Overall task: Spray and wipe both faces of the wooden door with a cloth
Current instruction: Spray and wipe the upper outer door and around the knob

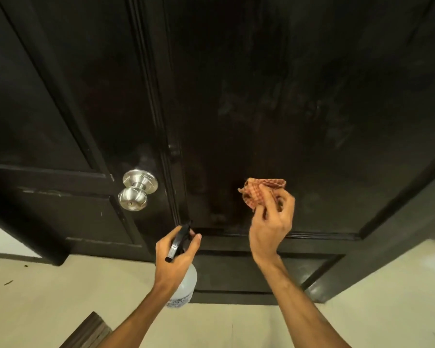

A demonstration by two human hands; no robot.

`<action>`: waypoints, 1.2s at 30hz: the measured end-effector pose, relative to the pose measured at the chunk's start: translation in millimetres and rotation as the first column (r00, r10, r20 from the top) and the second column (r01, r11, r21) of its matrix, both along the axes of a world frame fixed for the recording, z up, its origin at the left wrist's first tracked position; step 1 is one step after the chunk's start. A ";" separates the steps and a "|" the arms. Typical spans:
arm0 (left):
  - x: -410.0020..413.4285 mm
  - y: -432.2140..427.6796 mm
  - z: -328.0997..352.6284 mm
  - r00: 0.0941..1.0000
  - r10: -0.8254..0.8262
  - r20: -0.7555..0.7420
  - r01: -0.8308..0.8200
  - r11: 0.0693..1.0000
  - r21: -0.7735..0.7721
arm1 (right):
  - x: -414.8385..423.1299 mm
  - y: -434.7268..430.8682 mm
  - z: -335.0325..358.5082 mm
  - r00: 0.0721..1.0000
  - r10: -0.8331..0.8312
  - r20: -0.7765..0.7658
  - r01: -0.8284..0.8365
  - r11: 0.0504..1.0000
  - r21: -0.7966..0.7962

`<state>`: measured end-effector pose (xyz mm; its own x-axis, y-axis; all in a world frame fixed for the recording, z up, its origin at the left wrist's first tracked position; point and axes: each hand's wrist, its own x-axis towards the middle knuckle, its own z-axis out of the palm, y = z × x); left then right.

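Facing the dark brown wooden door [261,101], you pinch the bunched red checked cloth [258,194] in your right hand [271,229], just before the lower panel. The smeared face rises above it. Your left hand [171,267] grips the clear plastic spray bottle with black trigger [187,282], lower and leftward. Right hand sits nearer the door; contact unclear.

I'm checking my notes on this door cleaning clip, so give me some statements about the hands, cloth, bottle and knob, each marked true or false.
1. The left hand grips the spray bottle. True.
2. The cloth is plain white. False: it is red checked.
3. The door knob is silver metal. True.
4. The cloth lies on the floor. False: the right hand holds it bunched up in front of the dark door.
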<state>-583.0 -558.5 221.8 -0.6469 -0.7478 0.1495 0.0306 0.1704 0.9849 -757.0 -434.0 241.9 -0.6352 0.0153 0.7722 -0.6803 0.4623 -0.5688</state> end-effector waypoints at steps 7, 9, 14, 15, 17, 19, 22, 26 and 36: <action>-10.7 9.7 -4.9 0.999 -0.039 0.022 0.039 0.999 -0.034 | 34.6 -8.1 -70.5 0.956 0.255 0.145 -0.291 0.892 0.346; -15.7 8.8 -4.6 0.999 -0.036 0.020 0.036 0.999 -0.033 | 16.5 14.0 -56.7 0.969 0.143 0.203 -0.167 0.980 0.105; -30.9 20.2 -16.7 0.997 -0.052 0.051 0.051 0.999 0.009 | -4.3 21.3 -17.6 0.991 0.037 0.129 -0.020 0.991 -0.133; -33.7 19.6 -16.3 0.997 -0.054 0.051 0.054 0.999 0.002 | 1.3 9.0 -18.7 0.990 0.084 0.113 -0.075 0.994 -0.077; -42.2 20.1 -14.8 0.995 -0.070 0.067 0.071 0.997 -0.013 | 10.2 -2.5 -35.8 0.971 0.214 0.109 -0.226 0.968 0.111; -48.9 25.5 -14.2 0.993 -0.091 0.077 0.092 0.996 -0.013 | 8.3 11.4 -57.7 0.964 0.247 0.096 -0.263 0.934 0.240; -58.1 40.0 -12.4 0.992 -0.103 0.079 0.104 0.995 -0.002 | -11.9 56.4 -56.4 0.966 0.094 0.240 -0.075 0.993 -0.088; -71.1 48.5 -10.4 0.992 -0.091 0.081 0.091 0.996 0.007 | -35.8 63.2 -20.6 0.969 -0.021 0.246 0.115 0.922 -0.371; -113.8 102.3 -14.7 0.983 -0.125 0.134 0.134 0.989 -0.055 | -94.0 147.8 -47.0 0.882 -0.148 0.448 0.373 0.801 -0.468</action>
<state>-696.8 -456.2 207.1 -0.7547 -0.6480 0.1025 -0.0708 0.2358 0.9692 -851.0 -286.2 194.9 -0.7779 0.5543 0.2961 -0.2626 0.1412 -0.9545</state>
